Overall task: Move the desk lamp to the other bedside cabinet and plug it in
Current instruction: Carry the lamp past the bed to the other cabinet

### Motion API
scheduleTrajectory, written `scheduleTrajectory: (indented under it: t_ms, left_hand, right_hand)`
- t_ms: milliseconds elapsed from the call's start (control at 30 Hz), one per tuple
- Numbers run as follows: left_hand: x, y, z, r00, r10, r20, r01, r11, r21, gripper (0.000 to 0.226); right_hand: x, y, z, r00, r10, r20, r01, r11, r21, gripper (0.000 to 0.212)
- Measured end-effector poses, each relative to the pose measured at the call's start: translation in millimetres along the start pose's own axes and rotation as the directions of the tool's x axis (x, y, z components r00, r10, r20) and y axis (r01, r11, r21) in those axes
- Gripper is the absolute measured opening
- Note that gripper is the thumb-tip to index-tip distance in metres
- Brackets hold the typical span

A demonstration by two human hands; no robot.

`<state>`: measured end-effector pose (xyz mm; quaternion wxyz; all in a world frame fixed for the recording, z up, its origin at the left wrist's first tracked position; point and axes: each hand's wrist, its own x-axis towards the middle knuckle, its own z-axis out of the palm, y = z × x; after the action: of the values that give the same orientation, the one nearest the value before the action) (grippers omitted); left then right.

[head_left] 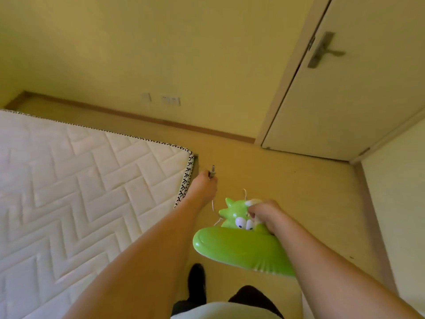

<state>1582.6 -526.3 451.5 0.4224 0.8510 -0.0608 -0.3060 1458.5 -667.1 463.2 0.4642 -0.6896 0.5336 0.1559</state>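
Note:
A green cartoon-shaped desk lamp [239, 245] hangs in the air above the floor, low in the middle of the head view. My right hand [264, 215] is shut on its upper part, beside the figure's eyes. My left hand [204, 184] reaches forward past the mattress corner and pinches the lamp's plug [212, 172], prongs pointing up. A thin white cord [215, 209] runs from that hand back to the lamp. No bedside cabinet is in view.
A bare white quilted mattress [76, 192] fills the left side. Wall sockets [171, 100] sit low on the far wall above the skirting. A shut door [345, 88] with a lever handle stands at right. My dark shoe [196, 282] is on the floor below.

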Motion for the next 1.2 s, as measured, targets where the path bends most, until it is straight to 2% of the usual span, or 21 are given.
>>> scheduleTrajectory:
  t_ms: [100,200,300,433,500,567,667,733,800,867,1033,1133,1200]
  left_hand:
    - [50.1,38.8,7.8,0.996,0.05,0.079,-0.055,0.996,0.063,0.011]
    - [110.9,71.8,8.9,0.992,0.058,0.112,-0.071,0.99,0.123,0.012]
    - [188.8,102.0,4.9,0.998,0.028,0.057,-0.036,0.987,0.159,0.019]
    - [281.5,149.9,2.4,0.999,0.021,-0.029,-0.018,0.994,0.106,0.024]
    - [315.2,174.8,-3.7,0.999,-0.009,-0.034,0.011,0.998,0.069,0.023]
    - [351.8,196.4,-14.6,0.998,-0.037,-0.059,0.04,0.998,0.043,0.02]
    - [397.1,216.1,-36.4,0.988,-0.085,-0.129,0.083,0.996,-0.021,0.016]
    - [423.5,217.7,-48.1,0.981,-0.118,-0.156,0.11,0.992,-0.058,0.016]
    - [458.7,214.8,-65.5,0.963,-0.185,-0.194,0.165,0.98,-0.113,0.017]
    - [491.2,211.8,-85.2,0.944,-0.239,-0.228,0.201,0.963,-0.177,0.017]
    - [579.3,207.6,-157.3,0.882,-0.333,-0.335,0.228,0.921,-0.315,0.013]
    - [609.5,211.1,-199.9,0.833,-0.384,-0.398,0.221,0.891,-0.397,0.016]
    - [628.8,217.2,-232.2,0.806,-0.404,-0.432,0.206,0.877,-0.435,0.017]
  right_hand:
    - [31.4,-34.1,-18.3,1.0,-0.019,0.019,0.016,0.991,0.13,0.032]
    - [84.4,-75.5,-40.5,1.0,0.01,0.018,-0.013,0.991,0.135,0.027]
    - [152.9,-130.1,-68.4,0.998,0.039,0.044,-0.041,0.997,0.058,0.023]
    - [237.1,-199.5,-95.6,0.996,-0.018,0.082,0.02,1.0,-0.024,0.027]
    - [266.1,-235.4,-104.6,0.993,-0.057,0.102,0.069,0.991,-0.115,0.009]
    - [294.6,-277.9,-110.5,0.985,-0.108,0.133,0.134,0.97,-0.203,0.015]
    - [329.8,-343.6,-113.1,0.969,-0.184,0.162,0.23,0.911,-0.341,0.005]
    - [349.0,-381.3,-108.7,0.967,-0.187,0.172,0.236,0.912,-0.337,0.011]
    - [376.3,-424.6,-96.9,0.964,-0.178,0.2,0.24,0.904,-0.353,0.004]
    - [399.2,-465.6,-82.1,0.957,-0.168,0.235,0.247,0.899,-0.363,0.009]
    - [442.8,-580.5,-26.0,0.933,-0.168,0.318,0.281,0.893,-0.352,0.006]
    - [449.6,-640.7,6.8,0.894,-0.19,0.406,0.353,0.858,-0.374,0.013]
    - [453.0,-685.6,28.9,0.858,-0.237,0.456,0.416,0.841,-0.346,0.011]
